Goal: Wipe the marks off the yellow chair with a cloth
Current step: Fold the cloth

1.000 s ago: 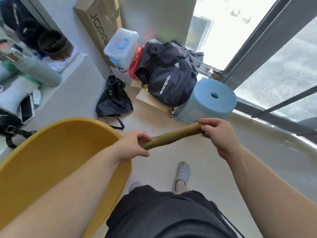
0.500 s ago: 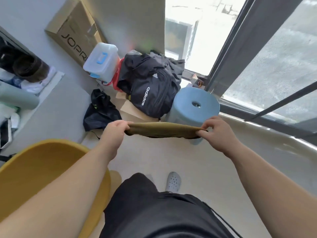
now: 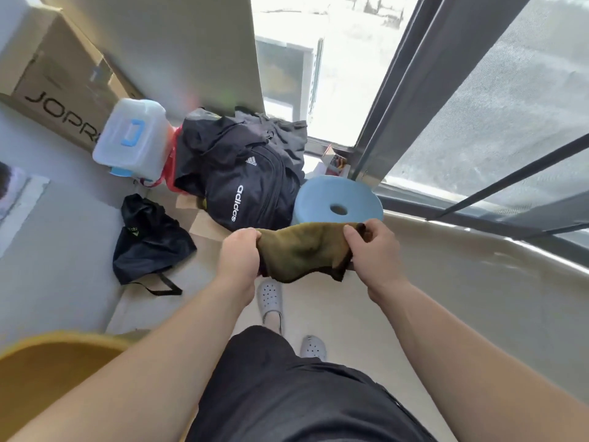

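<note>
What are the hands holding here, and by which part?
Both grip the olive cloth: left hand at its left end, right hand at its right end.

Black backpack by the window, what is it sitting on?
The backpack rests on flat brown cardboard, which pokes out at its lower left. How far the cardboard runs beneath it, and anything else under there, is covered.

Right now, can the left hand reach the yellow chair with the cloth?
Probably yes. The yellow chair sits low beside the left forearm, with nothing between. But the left hand and right hand both grip the cloth, so the right would need to release.
</note>
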The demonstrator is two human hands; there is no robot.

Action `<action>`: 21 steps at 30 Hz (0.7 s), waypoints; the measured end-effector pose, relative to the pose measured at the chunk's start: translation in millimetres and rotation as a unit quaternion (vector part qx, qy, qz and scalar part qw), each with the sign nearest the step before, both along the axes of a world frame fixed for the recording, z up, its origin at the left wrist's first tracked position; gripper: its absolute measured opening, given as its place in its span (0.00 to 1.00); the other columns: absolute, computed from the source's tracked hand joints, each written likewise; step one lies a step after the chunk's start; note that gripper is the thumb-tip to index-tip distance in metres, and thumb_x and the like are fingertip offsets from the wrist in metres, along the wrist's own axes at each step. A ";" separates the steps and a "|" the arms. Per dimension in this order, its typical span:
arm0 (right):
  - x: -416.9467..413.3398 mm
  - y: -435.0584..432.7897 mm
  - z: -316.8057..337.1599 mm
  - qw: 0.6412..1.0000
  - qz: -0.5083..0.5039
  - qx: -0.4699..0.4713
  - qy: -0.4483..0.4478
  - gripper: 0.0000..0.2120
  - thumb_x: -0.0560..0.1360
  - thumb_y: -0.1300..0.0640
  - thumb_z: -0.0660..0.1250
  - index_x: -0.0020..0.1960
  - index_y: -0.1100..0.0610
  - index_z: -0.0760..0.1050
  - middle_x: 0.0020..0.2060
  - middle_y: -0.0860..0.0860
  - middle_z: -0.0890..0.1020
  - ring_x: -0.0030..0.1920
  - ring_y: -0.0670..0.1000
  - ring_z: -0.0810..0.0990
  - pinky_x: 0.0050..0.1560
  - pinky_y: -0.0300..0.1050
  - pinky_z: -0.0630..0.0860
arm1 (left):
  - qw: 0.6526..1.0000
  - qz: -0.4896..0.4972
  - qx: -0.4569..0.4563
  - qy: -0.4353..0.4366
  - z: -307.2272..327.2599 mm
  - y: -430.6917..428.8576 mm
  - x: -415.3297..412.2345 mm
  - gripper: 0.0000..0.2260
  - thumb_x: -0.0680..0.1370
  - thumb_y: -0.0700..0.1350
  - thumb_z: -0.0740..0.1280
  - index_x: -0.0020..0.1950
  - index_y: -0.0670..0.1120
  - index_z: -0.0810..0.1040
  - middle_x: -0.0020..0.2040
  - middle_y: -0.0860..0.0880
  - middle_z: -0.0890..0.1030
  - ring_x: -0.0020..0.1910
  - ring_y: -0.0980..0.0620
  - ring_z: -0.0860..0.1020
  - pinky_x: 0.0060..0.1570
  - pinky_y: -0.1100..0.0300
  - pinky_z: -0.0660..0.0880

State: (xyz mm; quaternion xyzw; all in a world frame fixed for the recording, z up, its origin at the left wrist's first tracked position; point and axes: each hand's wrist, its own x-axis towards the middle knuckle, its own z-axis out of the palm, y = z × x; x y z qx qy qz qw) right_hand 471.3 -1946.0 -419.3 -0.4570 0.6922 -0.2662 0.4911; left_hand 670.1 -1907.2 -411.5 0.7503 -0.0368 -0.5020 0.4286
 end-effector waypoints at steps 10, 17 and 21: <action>49.9 -56.1 -6.1 0.985 0.091 0.093 -0.110 0.14 0.82 0.60 0.61 0.46 0.51 0.84 0.37 0.46 0.85 0.40 0.44 0.83 0.43 0.39 0.79 | 0.961 -0.248 -0.040 0.119 -33.0 -95.8 -12.0 0.11 0.78 0.46 0.73 0.57 0.43 0.82 0.52 0.40 0.86 0.49 0.43 0.86 0.49 0.47 0.83; -13.7 -109.3 -83.1 0.984 -0.049 0.141 -0.093 0.14 0.80 0.53 0.67 0.64 0.53 0.78 0.57 0.48 0.82 0.58 0.45 0.80 0.56 0.36 0.73 | 0.942 -0.317 -0.001 0.108 -89.3 -150.0 -36.4 0.07 0.82 0.39 0.65 0.58 0.44 0.81 0.53 0.43 0.86 0.52 0.45 0.84 0.55 0.46 0.82; -44.3 -138.6 -163.9 0.925 -0.065 0.273 -0.256 0.16 0.82 0.50 0.63 0.63 0.58 0.81 0.59 0.54 0.85 0.60 0.52 0.83 0.63 0.50 0.76 | 0.936 -0.322 0.024 0.141 -152.9 -181.9 -51.8 0.09 0.83 0.42 0.64 0.60 0.45 0.82 0.55 0.44 0.86 0.55 0.45 0.84 0.54 0.48 0.81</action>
